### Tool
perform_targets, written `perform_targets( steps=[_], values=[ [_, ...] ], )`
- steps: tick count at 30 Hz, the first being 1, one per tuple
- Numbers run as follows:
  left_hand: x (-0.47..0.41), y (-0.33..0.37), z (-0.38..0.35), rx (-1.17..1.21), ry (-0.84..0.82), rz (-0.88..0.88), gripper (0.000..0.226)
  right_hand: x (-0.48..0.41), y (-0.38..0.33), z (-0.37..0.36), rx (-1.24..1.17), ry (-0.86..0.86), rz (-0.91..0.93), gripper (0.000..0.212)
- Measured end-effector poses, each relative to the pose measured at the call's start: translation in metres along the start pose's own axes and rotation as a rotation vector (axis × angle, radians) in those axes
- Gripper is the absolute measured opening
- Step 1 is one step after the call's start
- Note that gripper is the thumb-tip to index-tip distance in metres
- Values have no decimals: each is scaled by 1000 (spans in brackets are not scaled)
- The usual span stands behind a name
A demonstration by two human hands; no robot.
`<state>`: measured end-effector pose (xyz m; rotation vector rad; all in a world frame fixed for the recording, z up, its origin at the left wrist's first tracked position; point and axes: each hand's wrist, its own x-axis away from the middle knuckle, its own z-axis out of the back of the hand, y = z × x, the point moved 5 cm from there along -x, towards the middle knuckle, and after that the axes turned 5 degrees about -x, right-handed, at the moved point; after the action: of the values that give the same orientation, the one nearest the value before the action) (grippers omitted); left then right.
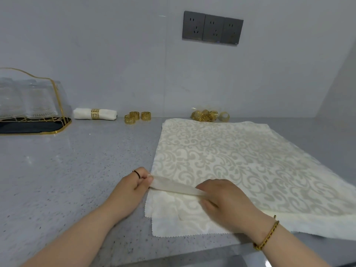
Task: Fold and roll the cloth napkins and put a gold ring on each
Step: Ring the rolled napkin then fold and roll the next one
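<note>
A patterned napkin (231,155) lies spread on the counter (77,160) toward its front right corner, with a narrow fold (173,186) raised across the napkin's near left part. The left hand (133,186) pinches the fold's left end between thumb and fingers (149,179), and the right hand (227,201) grips the fold further right, fingers curled over it. Along the back edge lie a rolled napkin (107,114) in a gold ring (94,113) beside a rack (28,105), three loose rings (134,116), and a pile of rings (206,115) just behind the spread napkin.
</note>
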<state>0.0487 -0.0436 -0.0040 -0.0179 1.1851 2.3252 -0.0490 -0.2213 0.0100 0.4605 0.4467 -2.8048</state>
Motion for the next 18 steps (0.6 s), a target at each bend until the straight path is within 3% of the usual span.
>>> perform_targets(
  steps=[7, 12, 14, 18],
  values=[
    [6, -14, 39, -78, 114, 78, 26, 37, 30, 32, 197, -22, -137, 17],
    [36, -40, 98, -130, 235, 193, 28, 44, 42, 53, 157, -93, -262, 25],
    [55, -50, 122, -157, 276, 221, 29, 43, 41, 61, 98, -168, -312, 14],
    [84, -70, 162, -153, 313, 294, 20, 39, 41, 78, -209, -332, -450, 36]
  ],
)
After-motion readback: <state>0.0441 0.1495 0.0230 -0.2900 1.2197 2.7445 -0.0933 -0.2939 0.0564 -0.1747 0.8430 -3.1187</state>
